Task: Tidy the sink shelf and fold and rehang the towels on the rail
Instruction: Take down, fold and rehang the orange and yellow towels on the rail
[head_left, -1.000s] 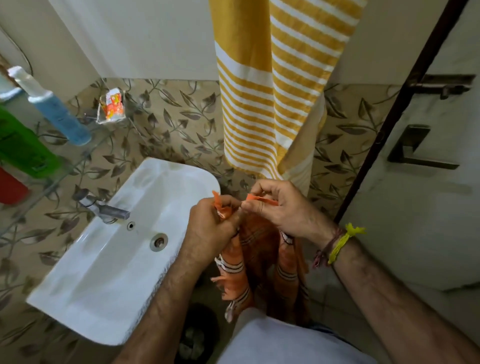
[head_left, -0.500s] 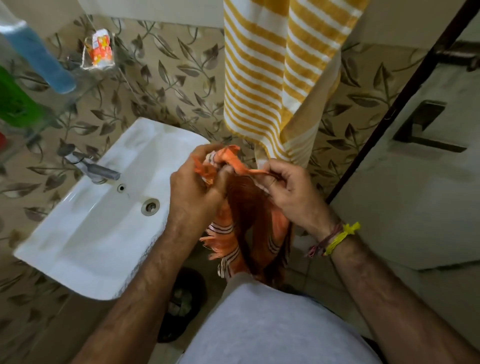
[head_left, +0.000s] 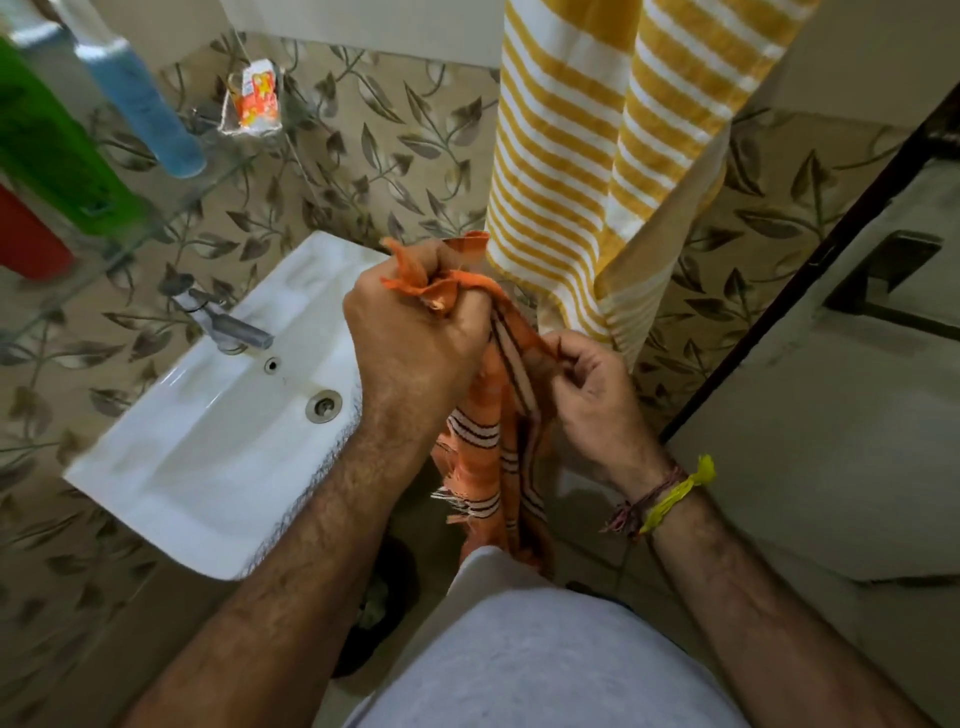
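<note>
White rectangular ceramic sink (head_left: 208, 447) left of both hands. Yellow-and-white striped cotton towel (head_left: 597, 156) hanging just above and beyond them. Orange striped fringed cloth towel (head_left: 488, 467) bunched in left hand (head_left: 415, 343), fist curled tight round its top; right hand (head_left: 587, 395) pinching an edge lower down, rest dangling below.

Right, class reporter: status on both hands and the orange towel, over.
Left hand bunching orange towel top. Right hand pinching its edge lower down. Towel unfolded, hanging beside sink. Yellow towel hangs behind, close.
</note>
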